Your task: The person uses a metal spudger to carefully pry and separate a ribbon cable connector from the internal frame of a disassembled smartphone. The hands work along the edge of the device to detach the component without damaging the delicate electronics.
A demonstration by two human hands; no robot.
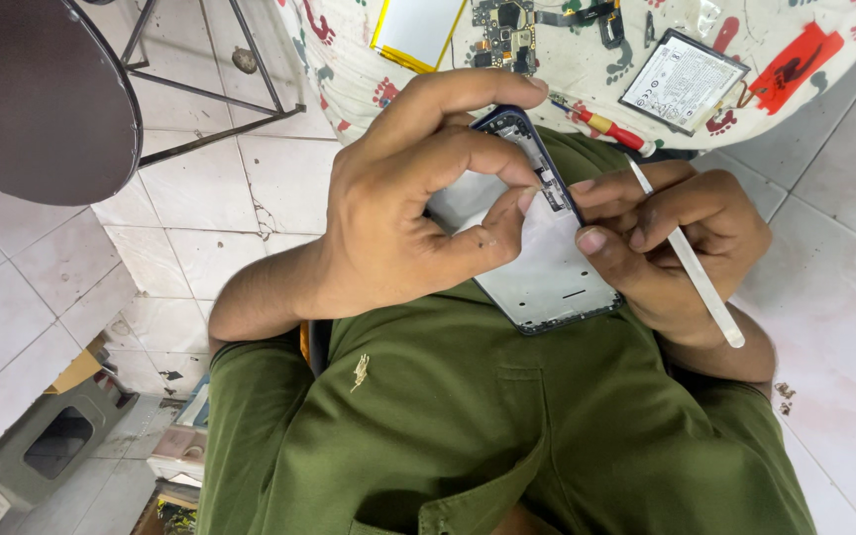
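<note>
The left hand (pixel 403 198) grips an opened phone frame (pixel 547 267) in the middle of the scene, just above the lap, thumb and forefinger pinching at its right edge. The right hand (pixel 681 233) is closed on a thin white stick (pixel 691 263), fingertips touching the frame's right edge. On the far patterned cloth (pixel 587 74) lie a battery (pixel 684 79), a circuit board (pixel 507 30) and a red screwdriver (pixel 606 126). A dark round tabletop (pixel 32 89) sits far left.

Both hands (pixel 428 208) hold an opened phone frame (pixel 547 267).
</note>
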